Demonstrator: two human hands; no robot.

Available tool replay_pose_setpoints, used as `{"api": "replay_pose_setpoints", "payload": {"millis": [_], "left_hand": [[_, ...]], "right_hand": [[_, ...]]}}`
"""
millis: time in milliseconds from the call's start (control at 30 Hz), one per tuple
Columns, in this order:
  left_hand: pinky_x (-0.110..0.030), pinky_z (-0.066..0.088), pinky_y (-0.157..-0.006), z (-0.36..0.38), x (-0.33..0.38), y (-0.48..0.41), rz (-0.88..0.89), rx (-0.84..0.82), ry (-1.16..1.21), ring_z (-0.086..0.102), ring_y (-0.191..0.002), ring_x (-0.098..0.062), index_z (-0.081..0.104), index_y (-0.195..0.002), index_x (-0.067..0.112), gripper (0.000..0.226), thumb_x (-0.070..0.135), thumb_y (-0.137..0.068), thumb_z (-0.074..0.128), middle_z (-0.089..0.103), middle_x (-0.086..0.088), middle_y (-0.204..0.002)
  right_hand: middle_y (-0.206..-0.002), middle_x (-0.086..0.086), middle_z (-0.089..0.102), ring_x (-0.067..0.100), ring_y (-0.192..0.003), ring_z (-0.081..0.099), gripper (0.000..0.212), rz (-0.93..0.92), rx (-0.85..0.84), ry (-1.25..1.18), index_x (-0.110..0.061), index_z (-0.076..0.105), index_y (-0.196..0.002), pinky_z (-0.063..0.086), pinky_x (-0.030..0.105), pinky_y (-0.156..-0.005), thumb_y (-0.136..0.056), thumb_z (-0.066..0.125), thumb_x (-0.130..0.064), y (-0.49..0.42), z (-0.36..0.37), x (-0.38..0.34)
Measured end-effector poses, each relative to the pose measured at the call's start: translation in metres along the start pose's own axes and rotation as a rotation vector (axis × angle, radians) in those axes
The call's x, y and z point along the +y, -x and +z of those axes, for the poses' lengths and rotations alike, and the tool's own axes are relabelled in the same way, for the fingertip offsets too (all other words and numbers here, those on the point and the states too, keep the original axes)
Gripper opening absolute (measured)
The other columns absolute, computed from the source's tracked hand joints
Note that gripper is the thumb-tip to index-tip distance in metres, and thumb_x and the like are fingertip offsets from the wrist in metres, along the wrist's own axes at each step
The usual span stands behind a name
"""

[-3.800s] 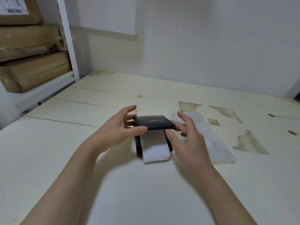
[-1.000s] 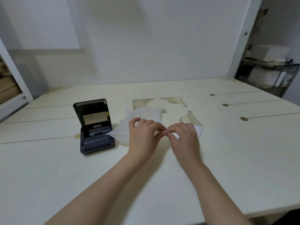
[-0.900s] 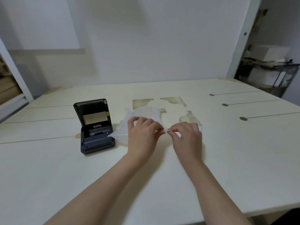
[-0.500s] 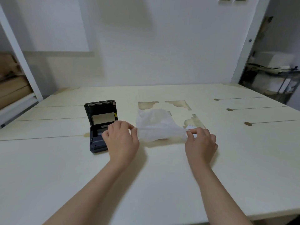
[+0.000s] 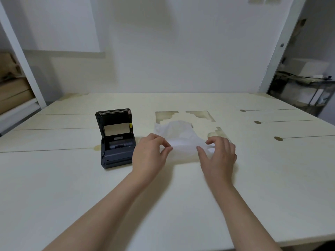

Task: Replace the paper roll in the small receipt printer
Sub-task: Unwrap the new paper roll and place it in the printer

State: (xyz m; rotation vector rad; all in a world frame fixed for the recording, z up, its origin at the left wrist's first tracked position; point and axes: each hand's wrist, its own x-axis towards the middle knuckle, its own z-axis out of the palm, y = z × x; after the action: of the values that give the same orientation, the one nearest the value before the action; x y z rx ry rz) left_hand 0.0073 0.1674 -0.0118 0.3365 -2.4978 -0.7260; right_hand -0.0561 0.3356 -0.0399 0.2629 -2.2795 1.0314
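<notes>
Both hands have been brought back together at the white wrapper, which half a second ago was pinched by the right hand alone. Its near edge is now pinched by the left hand. The right hand is spread open, fingertips on it. The receipt printer stands just left of the left hand, lid raised, on the table.

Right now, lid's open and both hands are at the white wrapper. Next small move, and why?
Probably pinch the white wrapper with both hands and pull it open to get at what should be the new roll. The printer stands with its lid up and its bay looks empty; the left hand and right hand flank the wrapper, fingers curled at its edges. No roll shows yet.
</notes>
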Motion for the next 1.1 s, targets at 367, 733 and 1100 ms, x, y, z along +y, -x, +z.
{"api": "replay_pose_setpoints", "payload": {"millis": [367,733,1100], "left_hand": [[-0.033,0.043,-0.06,0.003,0.026,-0.015,0.033,0.213,-0.039,0.064,-0.088,-0.019,0.064,-0.101,0.027,0.018,0.018,-0.096,0.05,0.072,0.008,-0.095],[-0.049,0.037,-0.104,0.023,0.001,-0.029,0.24,-0.131,-0.22,0.029,-0.139,-0.031,0.027,-0.151,0.027,0.086,0.031,-0.078,0.073,0.031,0.006,-0.156],[-0.025,0.02,-0.114,0.02,-0.017,-0.035,0.019,-0.47,0.182,0.017,-0.147,-0.013,0.004,-0.155,0.016,0.121,0.03,-0.068,0.086,0.02,0.002,-0.161]], "right_hand": [[-0.1,-0.003,0.069,0.029,-0.107,0.058,0.039,-0.137,-0.061,0.156,-0.02,0.074,-0.068,0.033,0.037,-0.084,-0.086,0.052,-0.046,0.0,0.01,-0.003],[-0.157,0.007,0.022,0.031,-0.135,0.03,0.102,-0.264,-0.281,0.303,-0.037,0.029,-0.149,0.035,0.044,-0.101,-0.064,0.084,-0.031,0.004,0.007,-0.014],[-0.164,0.001,0.005,0.03,-0.148,-0.004,0.03,-0.389,-0.48,0.424,-0.025,0.066,-0.101,-0.003,0.049,-0.117,-0.072,0.073,-0.023,-0.025,0.037,-0.033]]}}
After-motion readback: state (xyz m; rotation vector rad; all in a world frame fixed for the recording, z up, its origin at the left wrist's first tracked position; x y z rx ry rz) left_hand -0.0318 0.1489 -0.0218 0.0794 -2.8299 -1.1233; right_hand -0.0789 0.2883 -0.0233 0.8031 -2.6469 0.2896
